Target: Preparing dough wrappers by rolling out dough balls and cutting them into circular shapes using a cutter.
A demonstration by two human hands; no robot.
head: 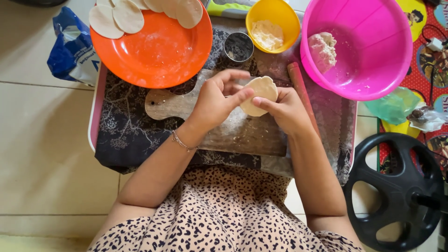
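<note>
I pinch a round dough disc (259, 93) between both sets of fingers: my left hand (215, 100) curls thumb and forefinger onto its left edge, my right hand (285, 109) grips its lower right edge. It sits above the wooden board (233, 133). Beyond my fingertips stands an orange plate (158, 51); a rolling pin (301, 88) lies just right.

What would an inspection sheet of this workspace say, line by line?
Surface: wooden board on a dark patterned cloth, floured.
Job's things: dough disc held by both hands; rolling pin beside it.
Clutter: orange plate with dough rounds, yellow bowl, pink bowl with dough, metal cutter, blue bag.
Hands: left hand and right hand pinch the disc.
Cables: white cable, far right.
Surroundings: tiled floor, black wheel.
</note>
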